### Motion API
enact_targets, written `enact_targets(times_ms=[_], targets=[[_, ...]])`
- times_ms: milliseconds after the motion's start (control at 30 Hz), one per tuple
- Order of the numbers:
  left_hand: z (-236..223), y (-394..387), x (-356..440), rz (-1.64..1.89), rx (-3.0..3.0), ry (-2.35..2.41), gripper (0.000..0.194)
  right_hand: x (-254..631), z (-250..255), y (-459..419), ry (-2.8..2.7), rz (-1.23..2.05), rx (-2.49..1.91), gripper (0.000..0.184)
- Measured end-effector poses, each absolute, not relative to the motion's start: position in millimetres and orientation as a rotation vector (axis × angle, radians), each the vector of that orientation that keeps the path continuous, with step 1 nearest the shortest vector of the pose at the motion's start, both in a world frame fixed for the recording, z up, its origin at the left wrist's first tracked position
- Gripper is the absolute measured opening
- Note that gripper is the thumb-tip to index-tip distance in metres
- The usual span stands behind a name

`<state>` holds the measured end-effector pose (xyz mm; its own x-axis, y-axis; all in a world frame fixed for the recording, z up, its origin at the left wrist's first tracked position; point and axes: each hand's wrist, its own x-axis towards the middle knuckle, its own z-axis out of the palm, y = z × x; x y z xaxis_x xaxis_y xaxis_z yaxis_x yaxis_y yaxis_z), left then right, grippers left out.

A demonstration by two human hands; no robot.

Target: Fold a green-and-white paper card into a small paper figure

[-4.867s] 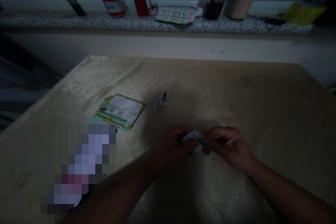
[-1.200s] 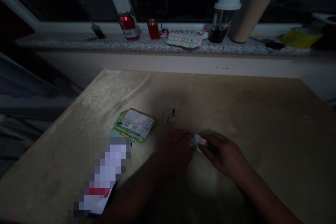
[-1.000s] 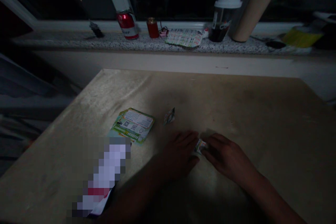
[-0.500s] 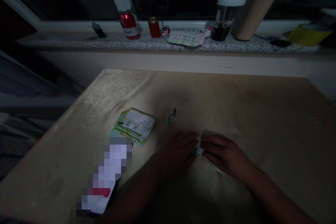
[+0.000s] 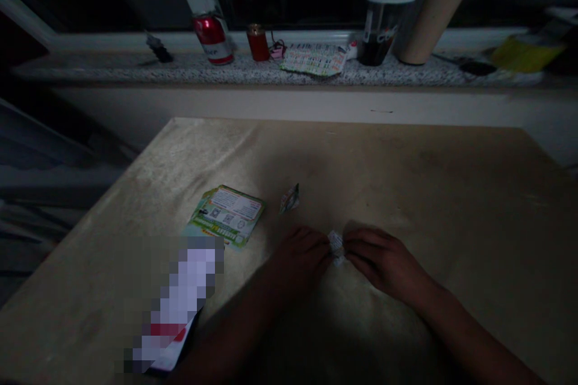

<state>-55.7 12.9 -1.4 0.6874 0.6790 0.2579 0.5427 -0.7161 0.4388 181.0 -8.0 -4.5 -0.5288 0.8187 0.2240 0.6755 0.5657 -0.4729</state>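
Observation:
A small folded piece of printed paper (image 5: 336, 246) lies low over the table, between my two hands. My left hand (image 5: 303, 260) holds its left edge, fingers together and pointing right; the thumb is hard to make out in the dark. From the other side my right hand (image 5: 378, 257) grips the right edge between fingertips and thumb. The paper's middle shows pale with small print, while both edges are hidden under the fingers. Just beyond my left hand, a small folded paper shape (image 5: 289, 199) with a raised point rests on the table.
Green-and-white printed cards (image 5: 230, 216) lie on the table (image 5: 428, 192) at left, with a pixelated phone-like object (image 5: 176, 307) nearer me. Along the granite windowsill (image 5: 126, 69) stand a red can (image 5: 214, 41), a red jar (image 5: 257, 43), a lidded cup (image 5: 383, 24) and a cardboard tube (image 5: 438, 12).
Earlier my hands held the paper up off the table. They came down onto it, my left hand covered much of it, and now both hands have drawn apart, showing more of its middle.

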Motion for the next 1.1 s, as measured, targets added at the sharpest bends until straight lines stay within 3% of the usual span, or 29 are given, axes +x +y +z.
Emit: enact_targets(times_ms=[1100], targets=[[-15, 14, -50, 0.657, 2.371, 1.397, 0.011, 171, -7, -10, -2.240, 0.361, -1.405, 0.017]])
